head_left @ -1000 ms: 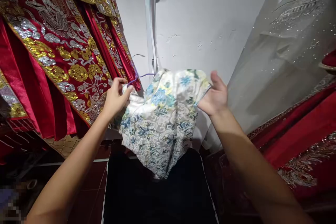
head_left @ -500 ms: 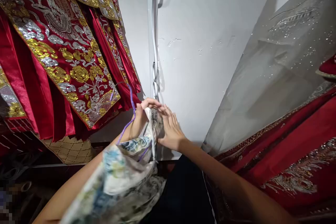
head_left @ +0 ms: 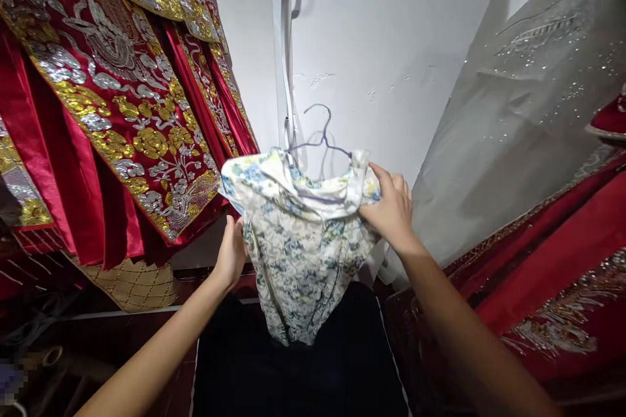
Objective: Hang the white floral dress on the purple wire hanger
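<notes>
A white garment (head_left: pixel 298 254) with a blue, green and yellow floral print hangs in front of me on a thin purple hanger (head_left: pixel 325 138). The hanger's bare hook points up, and its arms run into the neckline. My right hand (head_left: pixel 394 208) is closed on the garment's right shoulder, with the thumb towards the white strap. At the left side edge, lower down, is my left hand (head_left: pixel 231 255). Its thumb stands up apart from the garment, and its other fingers are partly hidden behind the edge.
Red costumes with gold and silver embroidery (head_left: pixel 147 137) hang on the left. A pale beaded gown (head_left: pixel 513 111) and red embroidered cloth (head_left: pixel 552 280) are on the right. A white wall (head_left: pixel 372 45) stands ahead, with a white strap (head_left: pixel 286 45) hanging down it.
The garment, bunched between both hands before, is now spread facing me. The hanger has turned upright and moved right. My hands have moved apart, the right going right and the left dropping lower.
</notes>
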`<state>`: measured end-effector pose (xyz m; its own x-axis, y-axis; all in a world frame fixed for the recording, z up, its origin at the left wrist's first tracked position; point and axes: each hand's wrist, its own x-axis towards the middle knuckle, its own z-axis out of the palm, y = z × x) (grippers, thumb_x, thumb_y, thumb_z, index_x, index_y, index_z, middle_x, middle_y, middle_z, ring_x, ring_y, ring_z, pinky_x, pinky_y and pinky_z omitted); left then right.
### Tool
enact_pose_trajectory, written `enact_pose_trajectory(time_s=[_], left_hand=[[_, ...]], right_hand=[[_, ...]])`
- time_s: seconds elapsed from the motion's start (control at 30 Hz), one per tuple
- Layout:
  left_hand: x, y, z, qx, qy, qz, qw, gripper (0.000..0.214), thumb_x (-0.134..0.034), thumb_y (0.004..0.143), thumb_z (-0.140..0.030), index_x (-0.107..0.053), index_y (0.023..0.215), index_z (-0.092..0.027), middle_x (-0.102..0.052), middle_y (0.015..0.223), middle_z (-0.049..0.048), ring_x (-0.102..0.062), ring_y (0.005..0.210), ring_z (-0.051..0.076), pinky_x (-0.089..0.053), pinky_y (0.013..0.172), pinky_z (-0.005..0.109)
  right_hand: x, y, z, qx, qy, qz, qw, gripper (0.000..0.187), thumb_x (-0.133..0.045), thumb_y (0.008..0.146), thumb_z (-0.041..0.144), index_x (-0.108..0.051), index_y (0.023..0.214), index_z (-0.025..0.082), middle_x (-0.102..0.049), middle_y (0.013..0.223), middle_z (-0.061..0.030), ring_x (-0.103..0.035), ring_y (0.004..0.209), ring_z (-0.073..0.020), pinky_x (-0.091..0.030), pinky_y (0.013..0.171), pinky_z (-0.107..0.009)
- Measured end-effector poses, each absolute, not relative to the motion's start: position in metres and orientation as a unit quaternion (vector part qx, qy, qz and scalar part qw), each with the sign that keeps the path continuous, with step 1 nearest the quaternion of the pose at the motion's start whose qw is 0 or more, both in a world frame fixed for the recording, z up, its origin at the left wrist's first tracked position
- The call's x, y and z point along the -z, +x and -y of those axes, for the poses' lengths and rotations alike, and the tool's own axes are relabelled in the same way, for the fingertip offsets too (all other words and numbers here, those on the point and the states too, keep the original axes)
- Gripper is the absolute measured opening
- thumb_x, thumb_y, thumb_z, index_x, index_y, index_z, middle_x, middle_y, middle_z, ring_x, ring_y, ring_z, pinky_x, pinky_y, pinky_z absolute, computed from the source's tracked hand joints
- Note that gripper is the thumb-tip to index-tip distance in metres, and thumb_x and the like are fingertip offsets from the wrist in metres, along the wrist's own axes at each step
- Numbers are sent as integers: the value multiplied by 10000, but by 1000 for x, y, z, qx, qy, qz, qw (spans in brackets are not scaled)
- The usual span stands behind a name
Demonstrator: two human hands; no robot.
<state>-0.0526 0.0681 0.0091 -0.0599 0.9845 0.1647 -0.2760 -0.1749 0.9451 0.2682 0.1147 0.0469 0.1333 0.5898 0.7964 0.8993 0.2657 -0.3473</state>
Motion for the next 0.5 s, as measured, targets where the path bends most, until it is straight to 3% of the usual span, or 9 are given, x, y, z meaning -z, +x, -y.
enact_pose_trajectory(time_s=[0.17, 0.27, 0.37, 0.43, 0.5], left_hand=[[15, -36, -80, -641, 402, -377, 534, 456, -682, 831, -483, -633, 1197, -216, -660, 1302, 80, -560, 1287, 274, -514, 1000, 364], [43, -34, -82, -660, 343, -413, 526, 354, -646, 871, -451, -645, 1147, -230, -675, 1280, 69, -623, 1210, 248, -541, 967, 354], [69, -33, -75, -661, 305, -438, 528, 372, -612, 884, -483, -635, 1177, -254, -695, 1238, 75, -661, 1150, 266, -565, 929, 393], [78, -31, -68, -648, 299, -454, 534, 420, -617, 867, -511, -629, 1202, -257, -725, 1161, 90, -676, 1119, 290, -574, 906, 421], [80, -31, -60, -636, 295, -449, 554, 460, -632, 851, -517, -624, 1222, -244, -742, 1100, 99, -685, 1097, 302, -576, 898, 428]], right_hand=[[-75, 231, -114, 180, -554, 680, 445, 731, -662, 722, 343, -453, 1414, 230, -528, 1172, -151, -497, 1113, -370, -377, 943, -509], [-52, 225, -93, 138, -541, 692, 457, 742, -626, 697, 259, -439, 1415, 232, -516, 1259, -144, -477, 1191, -365, -372, 995, -523], [-15, 225, -73, 86, -527, 636, 557, 633, -567, 726, 245, -492, 1354, 229, -452, 1400, -138, -405, 1314, -357, -356, 1060, -519], [11, 217, -65, -3, -527, 549, 649, 449, -525, 793, 296, -553, 1233, 209, -536, 1299, -146, -496, 1232, -328, -417, 1011, -490], [35, 200, -60, -169, -533, 481, 675, 299, -472, 852, 375, -580, 1063, 193, -637, 1018, -124, -623, 953, -281, -504, 834, -435]])
